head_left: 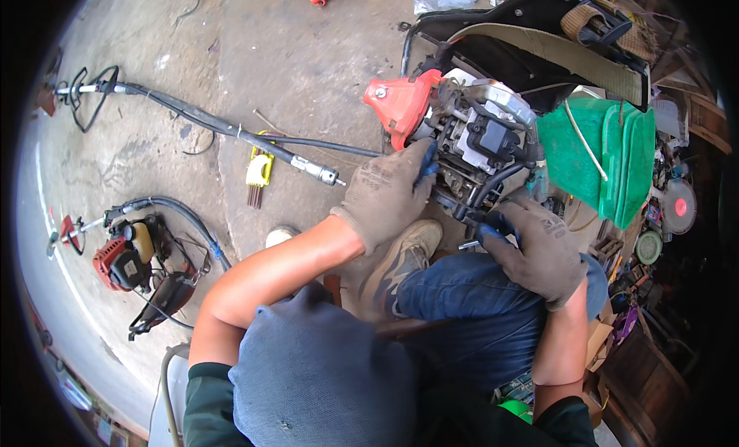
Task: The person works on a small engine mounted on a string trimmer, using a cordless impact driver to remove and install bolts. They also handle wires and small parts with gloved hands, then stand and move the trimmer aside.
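A small petrol engine (483,135) with a red plastic cover (402,107) sits tilted in front of me, its metal parts and black hoses exposed. My left hand (391,187), in a grey-brown work glove, is closed around the engine's lower left edge, below the red cover. My right hand (539,245), gloved alike, is at the engine's lower right, with its fingers curled in beside a black hose. A short, thin metal rod (468,245) shows by its fingertips. What the right fingers grip is hidden.
Behind the engine leans a black padded backpack frame (531,54). To its right stands a green plastic container (593,154), with clutter beyond. On the concrete floor at left lie a long brush cutter shaft (223,127), a yellow-handled tool set (259,170) and another red engine (119,262).
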`<state>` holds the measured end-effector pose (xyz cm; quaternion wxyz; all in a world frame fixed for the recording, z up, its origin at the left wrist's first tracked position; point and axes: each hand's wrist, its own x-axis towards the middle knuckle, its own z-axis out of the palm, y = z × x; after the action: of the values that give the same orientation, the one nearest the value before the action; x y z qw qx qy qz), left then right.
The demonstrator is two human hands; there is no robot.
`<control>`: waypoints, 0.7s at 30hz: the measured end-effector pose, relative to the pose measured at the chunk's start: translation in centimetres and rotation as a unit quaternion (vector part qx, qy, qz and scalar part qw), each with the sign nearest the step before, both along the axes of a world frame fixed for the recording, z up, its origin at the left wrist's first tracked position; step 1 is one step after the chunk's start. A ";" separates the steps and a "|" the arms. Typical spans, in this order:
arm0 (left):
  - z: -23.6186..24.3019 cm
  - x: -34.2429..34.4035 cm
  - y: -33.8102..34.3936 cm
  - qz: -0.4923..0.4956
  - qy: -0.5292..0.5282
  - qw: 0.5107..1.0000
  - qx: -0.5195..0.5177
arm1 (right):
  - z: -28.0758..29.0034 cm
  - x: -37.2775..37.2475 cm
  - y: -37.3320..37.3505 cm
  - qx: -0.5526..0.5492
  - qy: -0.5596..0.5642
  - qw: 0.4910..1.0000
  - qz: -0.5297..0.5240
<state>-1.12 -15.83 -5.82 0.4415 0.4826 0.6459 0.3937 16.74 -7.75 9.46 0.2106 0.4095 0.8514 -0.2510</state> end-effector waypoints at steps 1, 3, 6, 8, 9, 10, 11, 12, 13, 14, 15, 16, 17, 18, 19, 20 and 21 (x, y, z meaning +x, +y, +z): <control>-0.1 -0.2 0.2 0.000 -0.031 0.999 -0.025 | 0.0 0.0 0.0 -0.003 -0.001 1.000 0.000; 0.1 -0.8 0.8 -0.003 -0.047 0.998 -0.049 | 0.0 0.1 0.0 -0.004 0.002 1.000 -0.003; -1.6 -0.6 0.9 0.052 -0.036 0.996 0.060 | 0.1 0.0 -0.2 0.002 0.012 1.000 -0.006; -1.2 -1.0 1.1 0.023 -0.028 0.998 0.043 | 0.1 0.1 -0.1 0.005 0.015 1.000 -0.003; -0.9 -1.2 1.3 0.008 -0.024 0.999 0.035 | 0.1 0.1 -0.1 0.002 0.013 1.000 -0.006; -0.6 -1.2 1.6 0.002 -0.006 0.999 0.031 | -0.1 0.1 0.0 0.000 0.012 1.000 -0.010; -0.4 -1.2 1.8 -0.004 0.012 1.000 0.028 | -0.2 0.1 0.0 -0.003 0.011 1.000 -0.014; -0.2 -1.2 1.9 -0.010 0.030 0.999 0.025 | -0.5 0.0 -0.1 0.016 0.013 1.000 0.005; -0.2 -1.2 2.0 -0.022 0.046 0.998 0.027 | -0.9 -0.3 -0.3 0.034 0.015 0.999 0.023; -0.4 -1.2 2.1 -0.034 0.062 0.997 0.030 | -1.3 -0.4 -0.5 0.053 0.016 0.998 0.042; -0.6 -1.2 2.1 -0.045 0.078 0.995 0.032 | -1.7 -0.4 -0.8 0.053 0.012 0.998 0.043; -0.5 -1.3 2.3 -0.055 0.075 0.995 0.033 | -2.1 -0.3 -0.7 0.058 0.010 0.997 0.047; -0.4 -1.4 2.3 -0.065 0.073 0.995 0.034 | -2.3 -0.3 -0.6 0.063 0.007 0.997 0.050; -0.2 -1.7 2.4 -0.075 0.070 0.994 0.035 | -2.2 -0.4 -0.6 0.065 -0.001 0.997 0.049; -0.1 -1.9 2.4 -0.088 0.076 0.993 0.030 | -2.2 -0.5 -0.7 0.065 -0.009 0.997 0.048; 0.1 -2.2 2.4 -0.101 0.082 0.991 0.025 | -2.1 -0.6 -0.7 0.064 -0.016 0.997 0.046; 0.3 -2.3 2.5 -0.114 0.088 0.989 0.021 | -1.9 -0.8 -0.6 0.066 -0.017 0.997 0.047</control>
<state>-3.41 -13.33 -5.48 0.4153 0.5946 0.6146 0.3101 15.92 -8.32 7.52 0.2088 0.3858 0.8810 -0.1770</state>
